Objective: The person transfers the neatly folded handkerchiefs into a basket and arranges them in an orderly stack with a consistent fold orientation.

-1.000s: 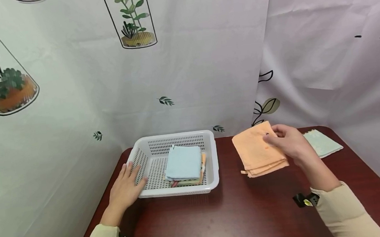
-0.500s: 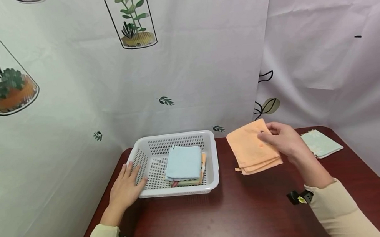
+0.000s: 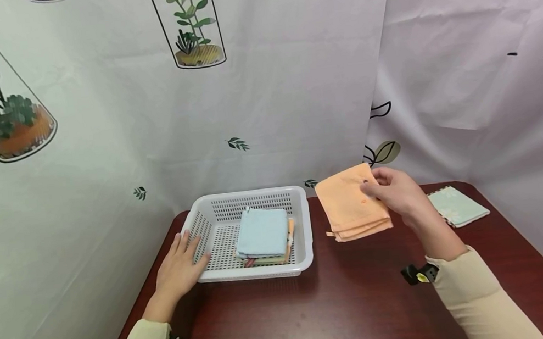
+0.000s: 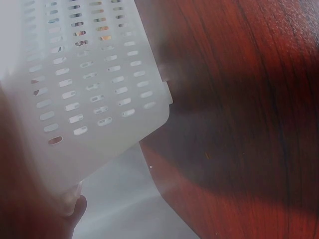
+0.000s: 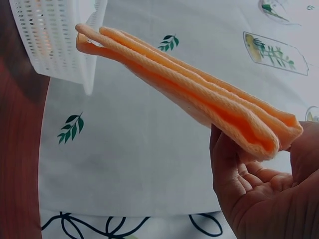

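Observation:
A folded orange towel hangs in the air right of the basket, its right edge pinched between the thumb and fingers of my right hand. Seen from the right wrist, the towel shows its stacked folded layers edge-on. My left hand lies with spread fingers on the left rim of a white plastic basket. Inside the basket, a folded light blue towel sits on top of other folded cloths, mostly covered. The left wrist view shows the slotted basket wall close up.
On the dark red table, a folded pale green towel with a flower pattern lies at the back right, partly behind my right forearm. A printed white curtain stands behind the table and along both sides.
My right hand has carried the orange towel leftward and slightly up, closer to the basket. More of the pale green towel shows now. The left hand has stayed on the basket rim.

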`<state>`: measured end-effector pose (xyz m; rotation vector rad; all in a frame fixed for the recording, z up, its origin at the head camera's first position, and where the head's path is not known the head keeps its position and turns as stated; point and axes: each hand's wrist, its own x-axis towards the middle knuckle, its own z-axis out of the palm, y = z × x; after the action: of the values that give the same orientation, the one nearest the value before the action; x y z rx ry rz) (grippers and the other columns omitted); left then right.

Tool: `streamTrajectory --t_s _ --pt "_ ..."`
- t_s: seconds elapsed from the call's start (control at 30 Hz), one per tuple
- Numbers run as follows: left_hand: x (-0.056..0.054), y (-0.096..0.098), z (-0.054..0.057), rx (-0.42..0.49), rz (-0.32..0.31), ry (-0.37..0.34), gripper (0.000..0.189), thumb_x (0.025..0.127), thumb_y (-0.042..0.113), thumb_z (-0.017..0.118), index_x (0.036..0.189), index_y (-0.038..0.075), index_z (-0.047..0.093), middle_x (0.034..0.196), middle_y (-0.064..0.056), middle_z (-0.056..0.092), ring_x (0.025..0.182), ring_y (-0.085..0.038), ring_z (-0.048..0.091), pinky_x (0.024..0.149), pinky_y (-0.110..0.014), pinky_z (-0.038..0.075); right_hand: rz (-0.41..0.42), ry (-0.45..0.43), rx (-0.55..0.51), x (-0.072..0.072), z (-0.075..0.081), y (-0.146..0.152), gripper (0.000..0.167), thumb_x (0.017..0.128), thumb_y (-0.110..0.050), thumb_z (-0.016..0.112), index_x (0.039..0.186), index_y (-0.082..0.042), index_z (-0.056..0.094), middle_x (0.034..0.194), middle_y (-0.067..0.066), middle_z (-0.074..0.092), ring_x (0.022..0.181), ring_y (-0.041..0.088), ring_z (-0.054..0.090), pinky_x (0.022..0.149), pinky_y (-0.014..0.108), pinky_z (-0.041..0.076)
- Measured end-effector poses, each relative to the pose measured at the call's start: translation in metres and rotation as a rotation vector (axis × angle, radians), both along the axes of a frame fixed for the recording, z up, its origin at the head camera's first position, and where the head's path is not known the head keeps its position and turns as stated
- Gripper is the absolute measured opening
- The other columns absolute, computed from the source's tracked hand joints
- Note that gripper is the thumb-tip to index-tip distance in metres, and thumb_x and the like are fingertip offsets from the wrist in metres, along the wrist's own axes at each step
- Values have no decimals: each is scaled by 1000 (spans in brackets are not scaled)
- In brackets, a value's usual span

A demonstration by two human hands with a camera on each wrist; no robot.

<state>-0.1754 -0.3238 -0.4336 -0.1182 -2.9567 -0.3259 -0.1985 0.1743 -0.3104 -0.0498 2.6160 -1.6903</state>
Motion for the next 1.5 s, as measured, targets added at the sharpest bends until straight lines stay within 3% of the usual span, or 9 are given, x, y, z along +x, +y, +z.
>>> streamTrajectory --t_s 0.37,0.73,1.5 --pt "-1 -1 -1 -3 10 -2 67 100 42 53 152 2 43 163 -27 24 152 -49 15 119 -65 19 40 24 -101 -8 6 -15 47 99 -21 65 137 4 55 111 8 72 79 6 66 70 25 57" --pt "-2 -1 -2 -8 11 3 69 100 46 52 152 2 43 163 -27 24 152 -48 15 119 -65 18 55 25 -132 -15 10 -33 44 100 -21 63 137 3 56 107 8 72 79 8 66 72 26 57" --pt "-1 0 -2 -8 13 -5 70 101 49 50 153 2 42 164 -27 23 152 -48 14 119 -65 18 41 -21 -240 -34 2 -71 40 99 -17 64 133 2 59 107 9 71 81 8 66 70 22 56"
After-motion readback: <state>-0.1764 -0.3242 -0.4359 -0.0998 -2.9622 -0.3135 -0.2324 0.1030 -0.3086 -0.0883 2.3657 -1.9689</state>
